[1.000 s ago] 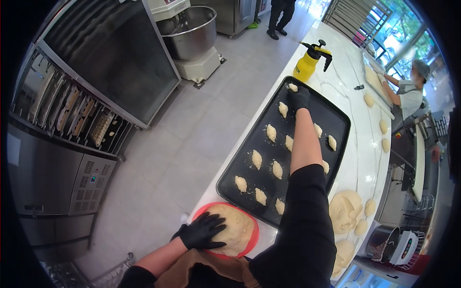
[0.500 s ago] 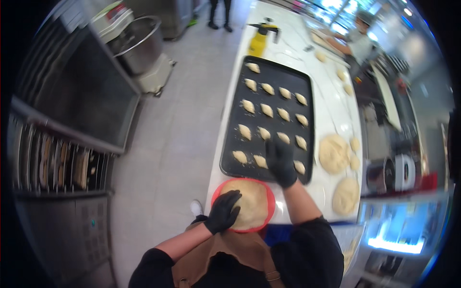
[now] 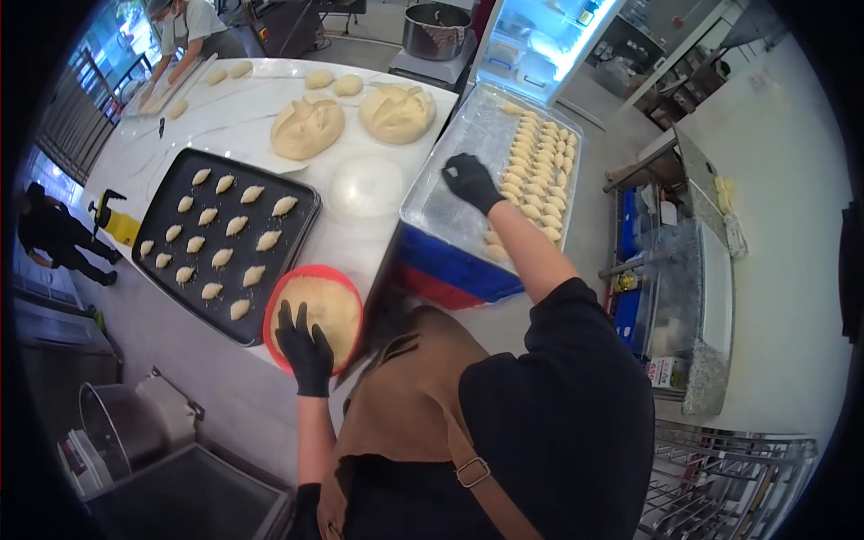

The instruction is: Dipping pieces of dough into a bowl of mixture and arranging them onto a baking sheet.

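Note:
My left hand [image 3: 306, 349], in a black glove, rests with fingers apart on the pale, floury-looking contents of a red bowl [image 3: 358, 304]. My right hand [image 3: 472, 183], gloved in black too, is closed above the bare left side of a shiny tray [image 3: 445, 193]. Whether its curled fingers hold anything is hidden. On that tray's right side lie rows of small pointed dough pieces [image 3: 537, 175]. Left of the bowl, a black baking tray [image 3: 171, 281] carries several spaced-out dough pieces [image 3: 237, 225] of the same shape, with crumbs around them.
Two large dough rounds [image 3: 308, 128] and smaller dough lumps [image 3: 348, 85] sit on the marble counter [image 3: 225, 117]. A translucent round lid-like thing [image 3: 367, 187] lies near them. Blue and red crates [image 3: 450, 261] support the shiny tray. A yellow spray bottle [image 3: 119, 225] stands far left. A co-worker [image 3: 193, 36] works at the back.
The view has turned to the right. My right hand has left the black baking tray for the shiny tray, and its fingers are now curled. My left hand stays at the bowl.

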Tool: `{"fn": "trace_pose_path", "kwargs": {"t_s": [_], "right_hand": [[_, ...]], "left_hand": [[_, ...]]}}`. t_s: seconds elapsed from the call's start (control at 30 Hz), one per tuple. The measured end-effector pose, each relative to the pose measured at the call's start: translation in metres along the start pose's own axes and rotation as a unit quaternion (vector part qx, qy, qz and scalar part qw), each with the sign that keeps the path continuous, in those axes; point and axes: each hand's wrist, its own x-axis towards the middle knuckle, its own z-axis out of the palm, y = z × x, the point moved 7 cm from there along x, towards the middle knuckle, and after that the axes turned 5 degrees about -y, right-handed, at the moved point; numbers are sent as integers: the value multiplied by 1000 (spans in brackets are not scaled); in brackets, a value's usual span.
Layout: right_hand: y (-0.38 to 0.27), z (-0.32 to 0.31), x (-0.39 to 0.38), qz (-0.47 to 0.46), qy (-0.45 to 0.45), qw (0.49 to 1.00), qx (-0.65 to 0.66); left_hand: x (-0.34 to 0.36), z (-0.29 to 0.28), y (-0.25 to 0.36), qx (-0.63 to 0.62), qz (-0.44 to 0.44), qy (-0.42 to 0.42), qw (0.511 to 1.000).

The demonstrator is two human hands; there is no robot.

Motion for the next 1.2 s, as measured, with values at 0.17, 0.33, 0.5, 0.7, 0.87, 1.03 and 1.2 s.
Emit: {"fn": "trace_pose_path", "kwargs": {"t_s": [0.17,0.33,0.5,0.7,0.87,1.03,1.2], "right_hand": [[203,-5,45,91,14,988,-123],[318,9,114,219,-86,965,-120],[318,71,163,198,-157,965,-73],[359,29,157,92,-217,966,-107],[407,-10,180,151,-97,966,-185],[374,-51,151,92,-64,972,-205],[296,-83,137,10,-28,973,-230]], "left_hand": [[-26,27,-14,29,-57,-16,998],[-34,24,-25,21,-150,23,988],[-44,22,-31,68,-204,36,976],[-14,-3,-5,109,-207,97,967],[-4,38,17,194,-162,-36,967],[21,45,-17,222,-79,-51,970],[25,50,-53,144,-89,-158,973]]}}
